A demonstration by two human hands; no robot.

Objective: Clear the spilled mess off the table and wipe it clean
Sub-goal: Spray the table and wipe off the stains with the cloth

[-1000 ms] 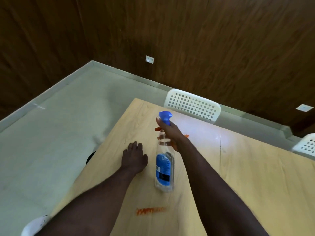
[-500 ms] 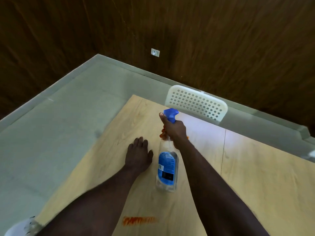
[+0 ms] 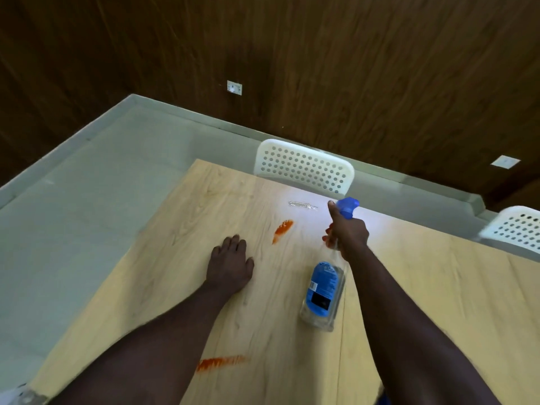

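Observation:
My right hand grips the neck of a clear spray bottle with a blue label and blue nozzle, holding it above the light wooden table. My left hand rests flat on the tabletop, fingers straight. An orange-red smear lies on the table between the two hands, farther back. A second orange-red smear lies near the front edge, by my left forearm. A small wet streak glistens near the table's far edge.
A white perforated chair stands at the table's far side, and another at the right. The table's left edge drops to a pale grey floor. Dark wood panelling forms the walls behind.
My right hand has carried the bottle to the right, uncovering the far orange smear. The wet streak now shows near the far edge. My left hand stays flat on the table.

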